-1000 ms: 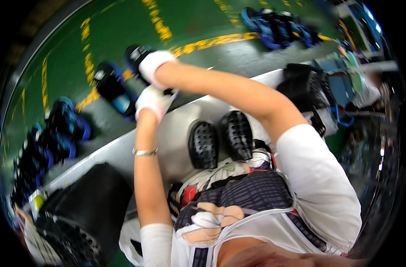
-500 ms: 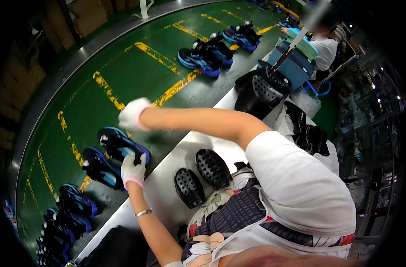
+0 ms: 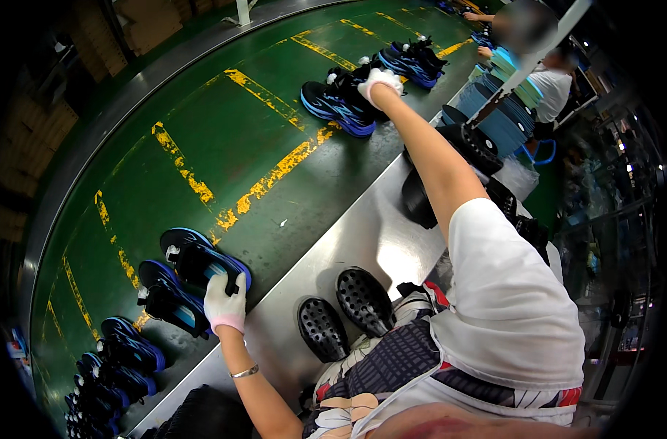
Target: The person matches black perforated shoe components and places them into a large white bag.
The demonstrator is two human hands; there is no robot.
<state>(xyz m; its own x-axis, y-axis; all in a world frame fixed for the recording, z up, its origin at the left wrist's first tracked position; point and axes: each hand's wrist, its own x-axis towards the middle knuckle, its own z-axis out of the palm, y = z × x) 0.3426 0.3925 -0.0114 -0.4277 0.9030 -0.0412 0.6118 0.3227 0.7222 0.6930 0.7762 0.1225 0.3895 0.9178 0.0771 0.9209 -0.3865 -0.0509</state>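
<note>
My left hand [image 3: 225, 301], in a white glove with a pink cuff, grips the heel of a black-and-blue sneaker [image 3: 194, 252] on the green surface. A second sneaker [image 3: 165, 293] lies beside it, to the left. Far off at the upper right, my outstretched right hand [image 3: 382, 83], gloved the same way, has its fingers curled over the top of another black-and-blue sneaker [image 3: 359, 91]; part of its grip is hidden. A neighbouring sneaker [image 3: 333, 110] stands just left of that hand. Two black studded shoe-shaped forms [image 3: 364, 296] rest on the metal ledge in front of me.
The metal ledge [image 3: 275, 322] runs along the green surface [image 3: 260, 175], which has yellow markings. More sneakers [image 3: 132, 347] line up at lower left, others [image 3: 414, 62] at upper right. Blue-grey stacked sheets [image 3: 494, 117] and a post stand at right, near other people.
My right hand has swung from the middle of the green surface to the sneakers at upper right. My left hand stays at the same sneaker's heel. The whole view has shifted slightly.
</note>
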